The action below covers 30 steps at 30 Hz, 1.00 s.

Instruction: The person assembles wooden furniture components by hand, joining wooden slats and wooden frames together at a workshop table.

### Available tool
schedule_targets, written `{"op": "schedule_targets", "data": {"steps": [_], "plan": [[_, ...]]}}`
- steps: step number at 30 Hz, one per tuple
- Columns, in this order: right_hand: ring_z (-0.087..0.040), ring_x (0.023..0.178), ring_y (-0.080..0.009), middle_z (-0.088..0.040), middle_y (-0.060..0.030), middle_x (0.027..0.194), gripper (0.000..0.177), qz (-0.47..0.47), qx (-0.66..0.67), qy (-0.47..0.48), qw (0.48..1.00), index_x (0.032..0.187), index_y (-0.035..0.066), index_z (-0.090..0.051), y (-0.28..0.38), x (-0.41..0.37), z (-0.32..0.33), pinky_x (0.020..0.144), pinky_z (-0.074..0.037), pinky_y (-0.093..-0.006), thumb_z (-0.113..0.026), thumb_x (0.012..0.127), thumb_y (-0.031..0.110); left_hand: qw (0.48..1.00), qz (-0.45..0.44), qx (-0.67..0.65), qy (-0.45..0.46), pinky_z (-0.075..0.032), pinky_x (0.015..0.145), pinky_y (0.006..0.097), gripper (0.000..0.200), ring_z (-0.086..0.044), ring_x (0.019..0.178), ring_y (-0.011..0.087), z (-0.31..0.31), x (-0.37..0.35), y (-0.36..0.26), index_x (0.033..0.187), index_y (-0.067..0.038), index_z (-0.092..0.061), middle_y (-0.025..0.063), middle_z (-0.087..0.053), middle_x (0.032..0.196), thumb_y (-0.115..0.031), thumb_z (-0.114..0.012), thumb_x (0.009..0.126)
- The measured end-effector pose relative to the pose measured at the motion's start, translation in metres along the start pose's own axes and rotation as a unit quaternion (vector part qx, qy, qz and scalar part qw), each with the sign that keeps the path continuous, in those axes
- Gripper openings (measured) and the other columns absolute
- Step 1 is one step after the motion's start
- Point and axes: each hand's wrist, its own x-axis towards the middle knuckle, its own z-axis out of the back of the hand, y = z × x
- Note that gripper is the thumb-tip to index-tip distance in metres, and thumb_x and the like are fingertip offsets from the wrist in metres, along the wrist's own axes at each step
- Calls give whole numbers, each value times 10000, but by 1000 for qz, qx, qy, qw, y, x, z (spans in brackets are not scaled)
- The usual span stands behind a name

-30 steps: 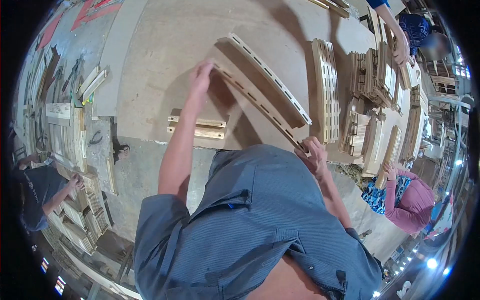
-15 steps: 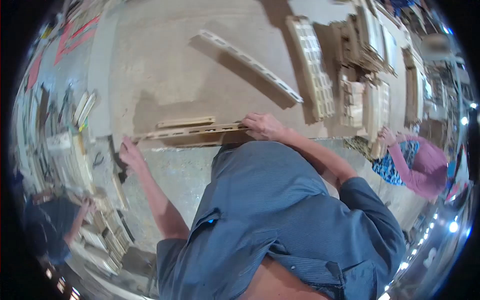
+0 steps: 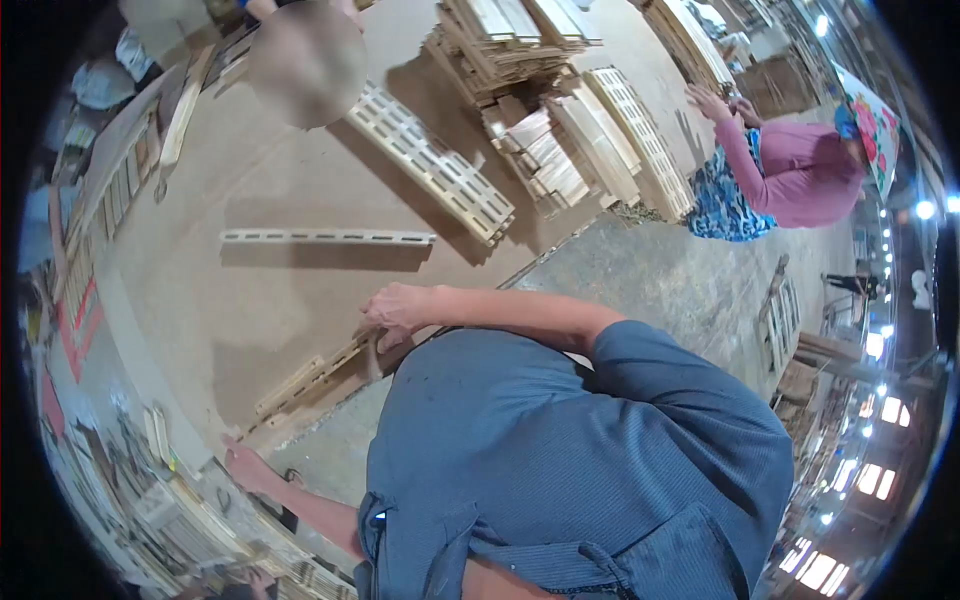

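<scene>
My left hand [image 3: 252,470] is at the near left end of a narrow wooden slat with slots [image 3: 318,381], fingers closed at its tip. At the other end my right hand [image 3: 398,310] has its fingers wrapped over the slat, by the table edge in front of my body. Close alongside this slat lies a shorter wooden strip [image 3: 282,391] on the tabletop. Farther out, another slotted slat [image 3: 325,237] rests by itself on the brown table [image 3: 230,320].
Beyond it lies a bundle of slotted slats [image 3: 430,165]. Stacks of wooden pieces [image 3: 540,150] stand at the far right. A person in a pink top [image 3: 800,175] works there, and another person [image 3: 305,65] leans in at the far side. More slats [image 3: 185,520] lie at lower left.
My view has turned to the right, so the table and slats appear rotated and shifted left. Both hands stay at the ends of the slotted slat. The person across the table has come into view.
</scene>
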Motion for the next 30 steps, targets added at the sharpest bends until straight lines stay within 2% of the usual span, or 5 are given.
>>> {"op": "schedule_targets", "data": {"steps": [6,11,16,18,30], "plan": [[-646,1077,-330,-659,-193,1031,484,-215,10,-514,830,1131,17,-680,-28,-184,95,897,-530,-436,-837,802,335,945,-267,-128,-139,-416,1130,475,572,-537,1340,371,-42,-51,-79,1415,7,-575,219,-592,1424,-375,-669,999],[-633,1111,-287,-675,-159,1183,675,-520,-124,-614,580,1342,0,-625,-143,-362,136,947,-510,-417,-653,946,546,832,-376,-357,199,-438,1104,387,491,-599,1257,249,-59,-190,-244,1421,10,-564,157,-645,1359,-171,-697,983],[-629,988,-205,-699,-100,1044,595,-506,308,-599,539,1255,13,-685,-168,-403,136,864,-512,-372,-584,1007,544,590,-350,-348,639,-506,1007,367,676,-615,1225,206,-89,-359,-377,1587,-34,-312,158,-597,1410,-331,-603,1055],[-624,915,-151,-708,-58,976,483,-438,285,-553,649,1205,21,-713,-195,-419,115,809,-510,-324,-657,998,454,538,-369,-284,703,-469,1038,391,870,-538,1321,228,-119,-414,-416,1662,-75,-96,181,-509,1506,-412,-609,1046],[-621,775,-110,-679,-20,970,553,-374,424,-534,629,1398,17,-581,-131,-421,84,647,-507,-270,-723,969,335,601,-392,-442,538,-545,864,356,493,-666,1002,220,-167,-535,-467,1344,45,-528,177,-689,1178,-195,-703,950]]}}
